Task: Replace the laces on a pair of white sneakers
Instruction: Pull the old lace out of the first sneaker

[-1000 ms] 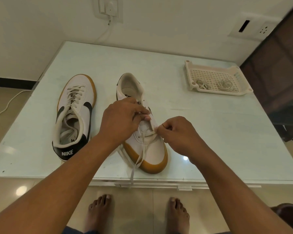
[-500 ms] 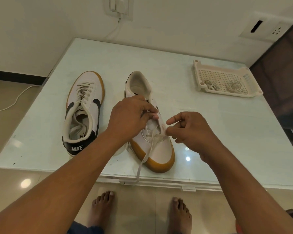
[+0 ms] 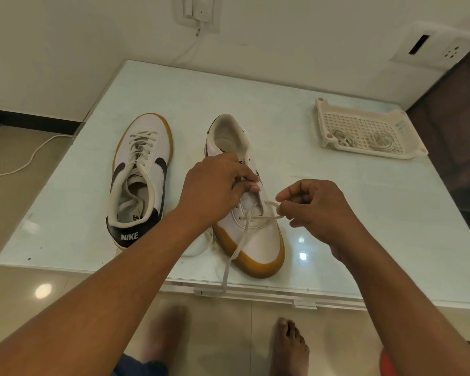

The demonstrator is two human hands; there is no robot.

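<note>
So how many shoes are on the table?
2. The laced sneaker lies on the table's left side, heel nearest the person. The half-laced sneaker sits in the middle, toe nearest, with the left hand and right hand pinching its lace.

Left hand [image 3: 212,185] pinches the lace [image 3: 240,240] up by the tongue of the toe-forward sneaker [image 3: 263,240]. Right hand [image 3: 318,210] pinches another bit just off the shoe's side. One loose end trails over the toe and off the table [image 3: 337,185] edge. The other sneaker [image 3: 144,169], laced up, sits beside it. A tray [image 3: 320,123] further off holds coiled laces.
</note>
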